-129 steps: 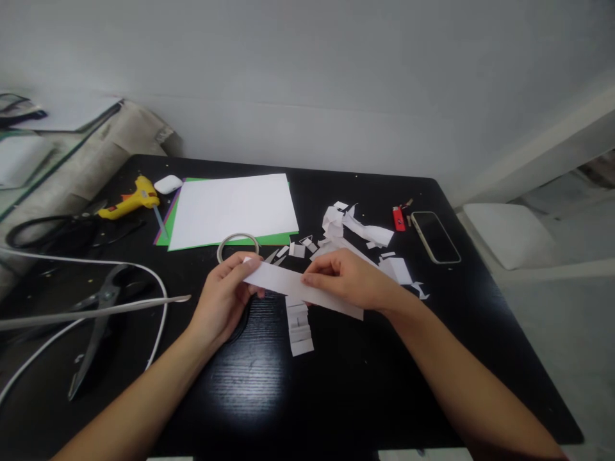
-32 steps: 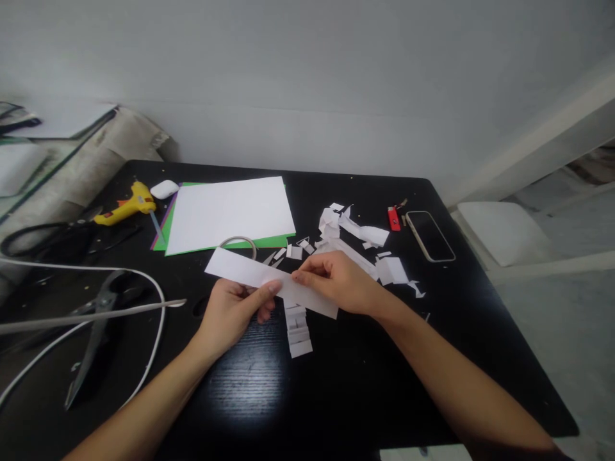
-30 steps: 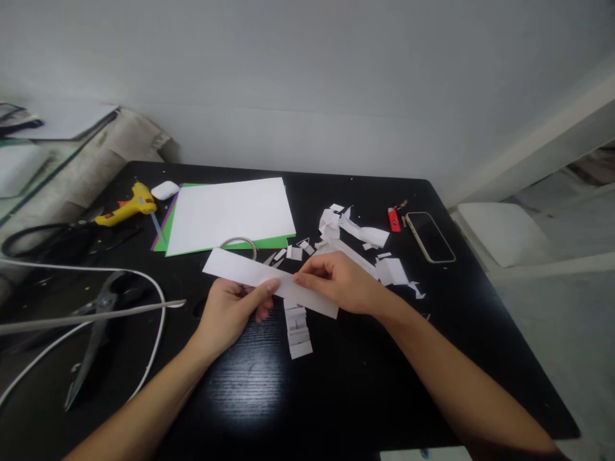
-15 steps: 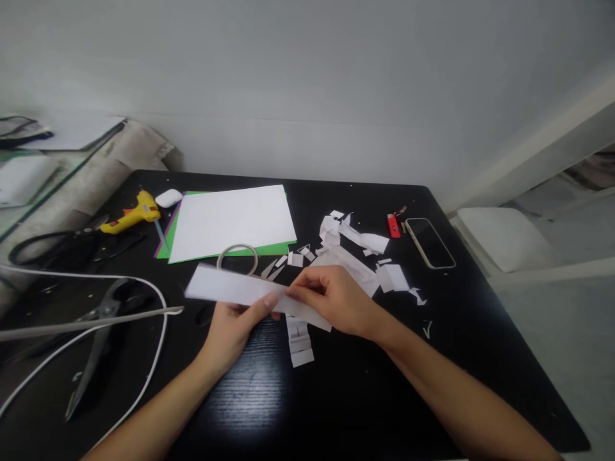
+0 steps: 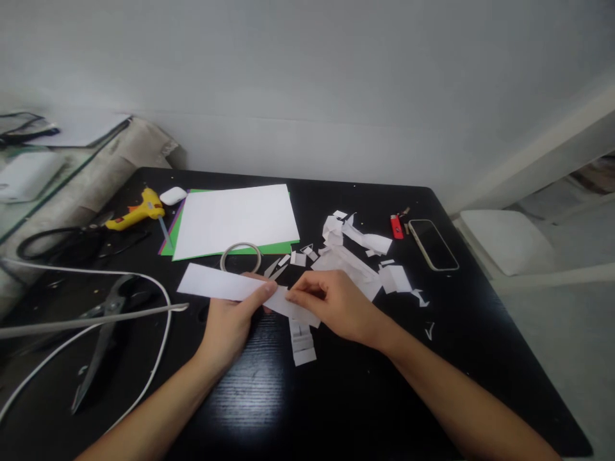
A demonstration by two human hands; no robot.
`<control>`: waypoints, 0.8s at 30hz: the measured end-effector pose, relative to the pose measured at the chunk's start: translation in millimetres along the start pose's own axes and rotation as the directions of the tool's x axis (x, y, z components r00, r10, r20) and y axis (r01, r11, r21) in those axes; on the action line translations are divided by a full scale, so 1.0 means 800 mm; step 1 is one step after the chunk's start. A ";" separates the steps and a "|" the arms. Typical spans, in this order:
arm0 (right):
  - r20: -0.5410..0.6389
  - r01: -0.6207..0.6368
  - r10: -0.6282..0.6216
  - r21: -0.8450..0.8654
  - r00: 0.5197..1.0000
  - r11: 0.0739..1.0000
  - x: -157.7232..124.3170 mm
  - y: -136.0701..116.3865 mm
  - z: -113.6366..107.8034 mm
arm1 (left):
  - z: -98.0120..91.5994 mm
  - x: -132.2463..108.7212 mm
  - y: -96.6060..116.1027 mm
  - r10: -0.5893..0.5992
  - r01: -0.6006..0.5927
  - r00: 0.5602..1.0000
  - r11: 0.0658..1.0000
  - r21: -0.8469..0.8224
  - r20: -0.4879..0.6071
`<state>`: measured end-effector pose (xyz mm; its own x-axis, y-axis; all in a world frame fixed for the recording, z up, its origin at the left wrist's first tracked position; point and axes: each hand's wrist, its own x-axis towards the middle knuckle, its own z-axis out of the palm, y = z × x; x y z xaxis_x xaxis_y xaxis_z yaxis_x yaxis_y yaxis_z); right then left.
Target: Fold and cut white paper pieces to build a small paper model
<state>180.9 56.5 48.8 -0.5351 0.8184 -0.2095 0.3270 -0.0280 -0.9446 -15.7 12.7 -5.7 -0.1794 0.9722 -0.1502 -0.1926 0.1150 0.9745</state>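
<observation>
A long white paper strip point(image 5: 214, 284) is held just above the black table point(image 5: 336, 397). My left hand point(image 5: 230, 320) pinches it from below near its middle, thumb on top. My right hand point(image 5: 336, 304) pinches the strip's right part, fingers closed on it. Most of the strip sticks out to the left of my left hand. Under the hands lies a small folded white paper piece point(image 5: 302, 339).
White paper scraps point(image 5: 355, 256) lie right of my hands, a tape ring point(image 5: 240, 255) behind them. Paper sheets point(image 5: 235, 218), a yellow glue gun point(image 5: 137, 208), a white case point(image 5: 173, 195), scissors point(image 5: 103, 320), a white cable point(image 5: 154, 346), a red lighter point(image 5: 397, 226) and a phone point(image 5: 432, 243) lie around.
The strip has slid leftward through my fingers; more of it now sticks out past my left hand and less shows to the right. Both hands kept their pinch.
</observation>
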 end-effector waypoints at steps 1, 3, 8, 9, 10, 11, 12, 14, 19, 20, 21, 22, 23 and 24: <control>0.005 -0.002 0.002 -0.002 1.000 1.000 0.000 -0.001 -0.004 | 0.000 0.003 0.003 0.005 -0.006 1.000 1.000 -0.031 -0.028; 0.021 -0.003 0.003 -0.012 1.000 1.000 0.000 -0.003 -0.014 | 0.001 0.008 0.010 0.009 -0.016 0.997 0.996 -0.089 -0.079; 0.114 -0.060 0.058 0.015 0.992 0.998 -0.001 -0.006 -0.044 | 0.002 0.016 0.018 0.016 -0.048 0.984 0.983 -0.177 -0.179; 0.131 -0.090 0.086 0.021 0.988 0.996 -0.001 -0.006 -0.048 | 0.002 0.017 0.018 0.015 -0.052 0.981 0.981 -0.187 -0.193; 0.136 -0.114 0.110 0.021 0.985 0.993 -0.001 -0.005 -0.051 | 0.002 0.017 0.017 0.015 -0.053 0.980 0.980 -0.189 -0.197; 0.123 -0.129 0.126 0.016 0.984 0.992 -0.001 -0.005 -0.052 | 0.002 0.017 0.015 0.015 -0.051 0.982 0.982 -0.183 -0.190; 0.088 -0.127 0.126 0.003 0.988 0.992 -0.001 -0.005 -0.052 | 0.002 0.016 0.013 0.014 -0.044 0.984 0.985 -0.166 -0.178; 0.008 -0.094 0.095 -0.047 0.995 0.994 -0.001 -0.005 -0.047 | 0.003 0.014 0.008 0.004 -0.020 0.990 0.994 -0.105 -0.142; 0.000 -0.057 0.060 -0.309 0.998 0.949 -0.007 -0.010 -0.025 | 0.003 0.006 -0.001 -0.009 0.010 0.998 1.000 0.013 -0.062; -0.016 -0.056 0.054 -0.366 0.998 0.929 -0.008 -0.011 -0.022 | 0.002 0.005 -0.001 -0.008 0.009 0.999 1.000 0.017 -0.052; -0.034 -0.050 0.040 -0.404 0.999 0.913 -0.009 -0.011 -0.020 | 0.002 0.003 -0.002 -0.010 0.011 0.999 1.000 0.022 -0.041; -0.045 -0.035 0.018 -0.415 0.999 0.909 -0.010 -0.011 -0.018 | 0.002 0.002 -0.002 -0.014 0.015 0.999 0.999 0.029 -0.030; -0.039 -0.012 -0.004 -0.397 0.999 0.918 -0.010 -0.010 -0.015 | 0.002 0.001 -0.003 -0.019 0.020 1.000 0.999 0.037 -0.016; -0.018 0.013 -0.021 -0.355 1.000 0.935 -0.009 -0.009 -0.013 | 0.003 0.000 -0.003 -0.024 0.024 1.000 0.999 0.045 -0.002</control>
<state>190.2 56.7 59.8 -0.5274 0.8293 -0.1848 0.5748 0.1882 -0.7963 -13.2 12.4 -8.0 -0.1764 0.9689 -0.1737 -0.1531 0.1473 0.9772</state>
